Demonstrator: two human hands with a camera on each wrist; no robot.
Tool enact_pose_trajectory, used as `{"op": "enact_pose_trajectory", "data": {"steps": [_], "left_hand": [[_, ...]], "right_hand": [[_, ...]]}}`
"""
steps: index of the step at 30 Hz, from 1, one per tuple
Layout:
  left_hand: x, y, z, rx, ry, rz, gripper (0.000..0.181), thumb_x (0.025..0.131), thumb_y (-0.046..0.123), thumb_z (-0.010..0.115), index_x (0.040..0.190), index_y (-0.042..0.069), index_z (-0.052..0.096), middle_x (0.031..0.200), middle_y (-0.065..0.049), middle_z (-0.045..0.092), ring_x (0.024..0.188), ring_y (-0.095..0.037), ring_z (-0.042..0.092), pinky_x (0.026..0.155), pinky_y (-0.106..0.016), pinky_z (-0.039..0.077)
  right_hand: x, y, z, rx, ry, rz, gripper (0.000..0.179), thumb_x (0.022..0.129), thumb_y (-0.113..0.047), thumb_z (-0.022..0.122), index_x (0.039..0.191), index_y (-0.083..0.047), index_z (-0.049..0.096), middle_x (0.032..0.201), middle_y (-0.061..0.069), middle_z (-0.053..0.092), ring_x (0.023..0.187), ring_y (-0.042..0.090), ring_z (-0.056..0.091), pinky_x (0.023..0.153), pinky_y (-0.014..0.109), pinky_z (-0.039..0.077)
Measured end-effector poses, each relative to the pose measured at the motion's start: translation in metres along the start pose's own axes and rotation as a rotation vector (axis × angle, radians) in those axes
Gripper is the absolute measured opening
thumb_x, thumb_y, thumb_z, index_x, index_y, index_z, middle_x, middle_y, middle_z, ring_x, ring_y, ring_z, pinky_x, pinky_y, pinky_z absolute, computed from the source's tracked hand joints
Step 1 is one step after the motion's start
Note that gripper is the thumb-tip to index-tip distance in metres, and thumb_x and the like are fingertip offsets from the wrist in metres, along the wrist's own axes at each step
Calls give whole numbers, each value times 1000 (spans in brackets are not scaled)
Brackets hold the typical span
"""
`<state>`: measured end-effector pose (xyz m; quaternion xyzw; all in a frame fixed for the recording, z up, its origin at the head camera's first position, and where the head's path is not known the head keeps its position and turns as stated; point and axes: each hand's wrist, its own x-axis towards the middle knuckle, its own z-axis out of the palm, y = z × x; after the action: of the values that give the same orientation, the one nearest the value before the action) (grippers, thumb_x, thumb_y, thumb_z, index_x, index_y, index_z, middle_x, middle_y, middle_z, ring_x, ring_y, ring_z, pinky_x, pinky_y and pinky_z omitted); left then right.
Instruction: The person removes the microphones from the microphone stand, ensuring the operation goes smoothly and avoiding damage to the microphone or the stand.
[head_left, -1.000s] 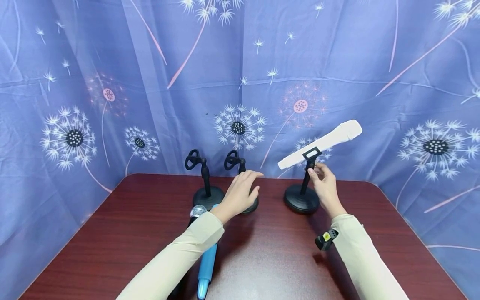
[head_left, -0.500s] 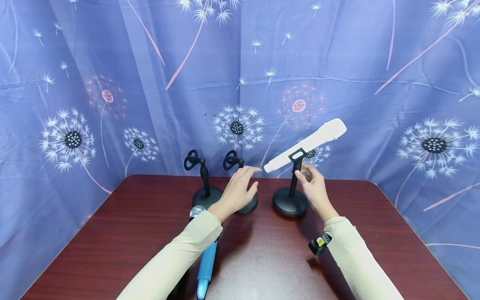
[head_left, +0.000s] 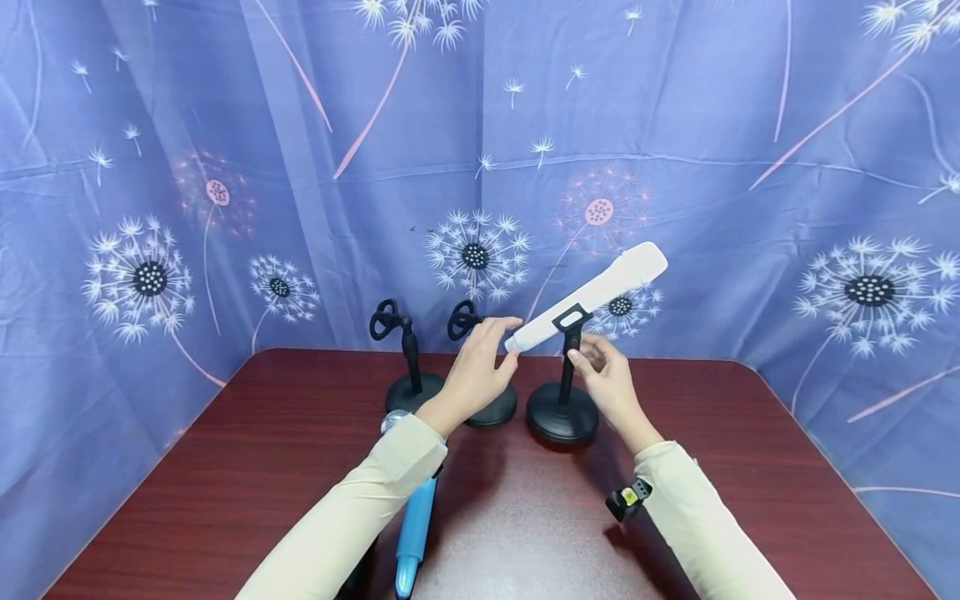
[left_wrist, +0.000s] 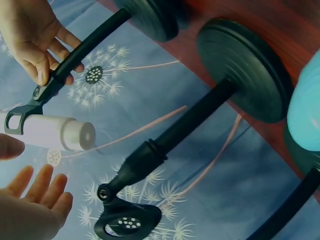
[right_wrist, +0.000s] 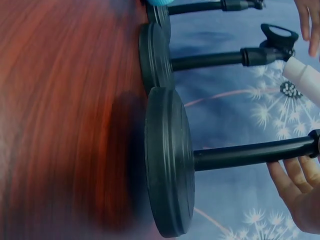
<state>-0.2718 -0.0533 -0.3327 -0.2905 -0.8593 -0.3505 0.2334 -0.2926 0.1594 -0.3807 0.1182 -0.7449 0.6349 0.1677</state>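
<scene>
My right hand (head_left: 611,379) grips the upper pole of a black microphone stand (head_left: 562,412), thumb in front. In its clip lies a white microphone (head_left: 592,292), tilted with its head up to the right. My left hand (head_left: 477,371) is held by the microphone's tail end (left_wrist: 80,135), thumb and fingers spread apart; whether it touches is unclear. Behind that hand stands a second black stand (left_wrist: 200,117), partly hidden in the head view. In the right wrist view, the right fingers (right_wrist: 292,182) lie along the pole. Whether the held stand's base rests on the table is hard to tell.
A third black stand (head_left: 412,379) stands at the left with its clip bare. A blue microphone (head_left: 415,533) and a dark one with a silver head (head_left: 393,419) lie partly under the left forearm. A dandelion-print curtain (head_left: 360,208) backs the reddish-brown table (head_left: 262,467).
The right hand has moved left, bringing the stand and white microphone nearer the left hand and the middle stand. The left hand has shifted slightly; its thumb now lies by the microphone's tail.
</scene>
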Motion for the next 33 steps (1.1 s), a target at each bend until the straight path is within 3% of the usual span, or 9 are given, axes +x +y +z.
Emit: {"op": "enact_pose_trajectory", "data": {"steps": [7, 14, 18, 23, 27, 33], "left_hand": [[9, 15, -2, -2, 103, -3, 41, 93, 13, 61, 132, 4, 52, 126, -11, 56, 114, -26, 51, 95, -40, 44], [19, 37, -1, -6, 135, -69, 47, 95, 24, 61, 136, 5, 49, 129, -11, 53, 114, -26, 50, 88, -40, 47], [25, 47, 4, 56, 118, -86, 52, 94, 29, 62, 138, 5, 47, 129, -12, 52, 110, -26, 50, 84, -38, 48], [30, 57, 8, 153, 104, -110, 53, 94, 28, 63, 138, 5, 47, 125, -12, 53, 106, -25, 51, 83, -35, 48], [31, 61, 10, 212, 126, -122, 48, 93, 27, 64, 134, 4, 50, 119, -12, 53, 103, -25, 51, 81, -35, 48], [32, 61, 14, 249, 156, -134, 41, 92, 26, 67, 125, 5, 55, 112, -12, 52, 96, -25, 48, 76, -34, 48]], "right_hand": [[-5, -8, 12, 13, -18, -54, 30, 93, -5, 61, 121, 6, 58, 99, 29, 64, 84, 13, 66, 79, 34, 55], [-10, -12, 23, -44, -46, -94, 32, 93, -9, 63, 122, 4, 59, 99, 24, 66, 90, 19, 67, 78, 28, 55], [-14, -12, 27, -69, -54, -110, 28, 92, -3, 62, 119, 4, 60, 99, 22, 66, 89, 19, 66, 73, 21, 52], [-17, -12, 32, -94, -78, -135, 17, 92, 3, 60, 108, 2, 63, 94, 16, 67, 83, 13, 65, 66, 24, 51], [-20, -14, 34, -102, -83, -144, 16, 91, 6, 59, 105, 1, 63, 92, 13, 67, 84, 15, 65, 65, 24, 50], [-29, -36, 33, -111, -109, -158, 20, 91, 10, 55, 109, 6, 61, 96, 19, 66, 85, 22, 65, 62, 25, 48]]}}
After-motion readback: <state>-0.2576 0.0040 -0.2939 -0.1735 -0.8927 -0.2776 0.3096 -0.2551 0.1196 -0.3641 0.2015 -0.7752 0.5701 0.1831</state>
